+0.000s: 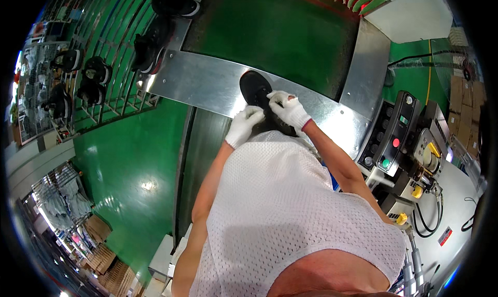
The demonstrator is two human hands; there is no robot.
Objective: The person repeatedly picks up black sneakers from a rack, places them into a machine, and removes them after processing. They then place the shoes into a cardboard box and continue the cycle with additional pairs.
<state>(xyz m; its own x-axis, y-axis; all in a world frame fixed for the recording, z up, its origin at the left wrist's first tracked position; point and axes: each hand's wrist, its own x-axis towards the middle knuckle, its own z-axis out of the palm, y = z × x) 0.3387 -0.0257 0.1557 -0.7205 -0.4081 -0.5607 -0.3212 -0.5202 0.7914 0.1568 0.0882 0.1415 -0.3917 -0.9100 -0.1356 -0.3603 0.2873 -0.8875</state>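
Note:
A black shoe (pixel 254 85) rests toe-away on a shiny metal ledge (pixel 207 82) in front of my body. My left hand (pixel 245 125), in a white knit glove, is closed at the left side of the shoe's opening, its fingertips bent together. On the other side, my right hand (pixel 288 108), gloved the same way, pinches its fingers over the lacing area. What lies between the fingers of either hand is too small and dark to make out. The heel end of the shoe is partly hidden by my hands and white mesh top.
Beyond the ledge lies a wide green conveyor belt (pixel 275 32). A metal rack (pixel 111 48) with several black shoes stands at left. To my right are a control panel with buttons (pixel 390 133) and a machine with hoses (pixel 430 193). Stacked cartons (pixel 460 108) stand farther right.

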